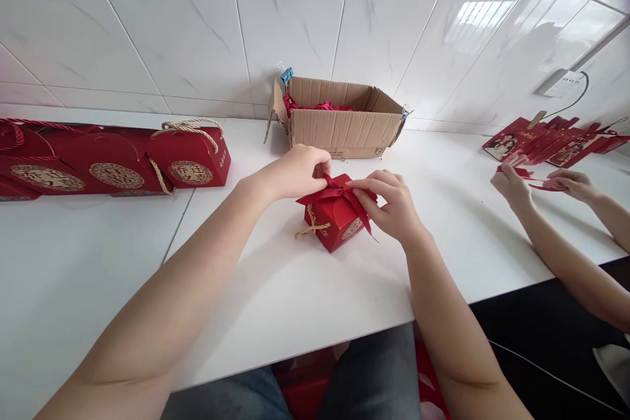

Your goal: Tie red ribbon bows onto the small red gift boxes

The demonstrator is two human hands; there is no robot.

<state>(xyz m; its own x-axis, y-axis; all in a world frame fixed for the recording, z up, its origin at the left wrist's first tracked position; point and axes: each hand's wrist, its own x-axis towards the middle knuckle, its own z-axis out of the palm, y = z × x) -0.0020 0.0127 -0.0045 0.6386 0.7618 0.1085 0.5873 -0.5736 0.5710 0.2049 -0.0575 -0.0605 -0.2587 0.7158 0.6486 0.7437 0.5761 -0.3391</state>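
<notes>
A small red gift box (335, 222) with a gold rope handle and a gold emblem stands on the white table (275, 289) in front of me. A red ribbon bow (339, 189) lies across its top. My left hand (300, 170) is closed, pinching the bow's left end at the box's back edge. My right hand (388, 203) pinches the ribbon on the right side, fingers pressed on the box top.
An open cardboard box (339, 128) with red ribbons stands at the wall behind. A row of finished red gift boxes (189, 161) lies at the left. At the right, another person's hands (512, 185) handle flat red cards (541, 141).
</notes>
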